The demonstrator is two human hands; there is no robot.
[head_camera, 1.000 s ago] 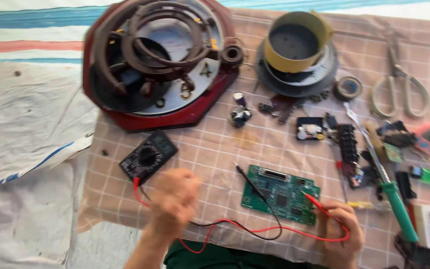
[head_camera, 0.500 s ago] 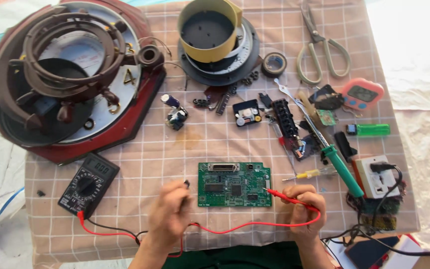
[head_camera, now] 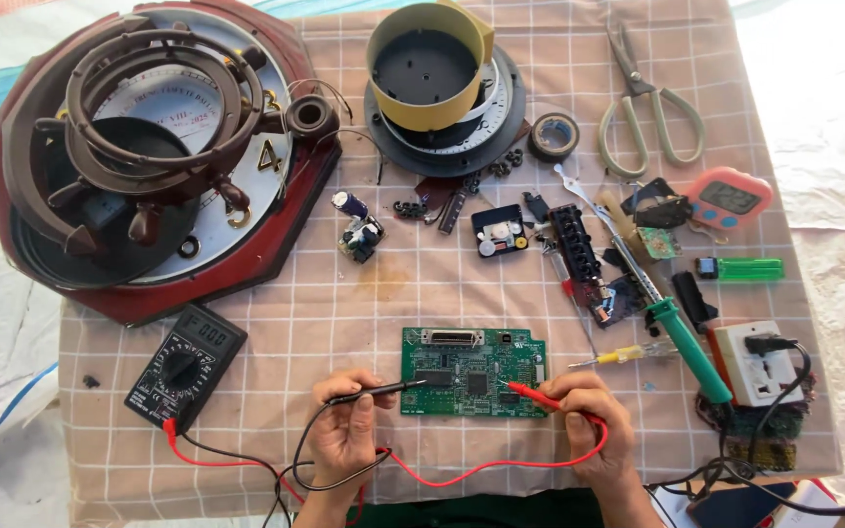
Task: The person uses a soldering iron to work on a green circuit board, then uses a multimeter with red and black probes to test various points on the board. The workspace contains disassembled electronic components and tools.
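1. Since half a second ago both hands have kept their probes on the board; the view itself sits much the same, only steadier.
2. Green board [head_camera: 473, 373] lies flat on the checked cloth [head_camera: 344, 293], low centre, between the two hands.
3. Left hand [head_camera: 344, 430] is closed around the black probe [head_camera: 376, 393], whose tip rests on the board's left part.
4. Right hand [head_camera: 589, 425] is closed around the red probe [head_camera: 537, 397], whose tip touches the board's lower right part.
5. Red lead [head_camera: 481, 471] loops below the board from the right hand toward the left; black lead [head_camera: 320, 479] curls under the left hand.
6. Meter [head_camera: 186, 367], black, lies left of the left hand, tilted, with both leads running to its lower end.
7. Yellow screwdriver [head_camera: 628, 354] lies just right of the board.
8. Green-handled iron [head_camera: 682, 342] lies slanted beyond it, beside a white socket block [head_camera: 750, 364] with a plug in it.
9. Small parts [head_camera: 540, 230] are scattered above the board.
10. Clock face [head_camera: 149, 147] with a brown wheel frame fills the upper left; yellow cup [head_camera: 422, 68] on a dark disc stands top centre.
11. Tape roll [head_camera: 553, 137], scissors [head_camera: 647, 108] and a pink timer [head_camera: 728, 198] are at upper right, well apart from the hands.
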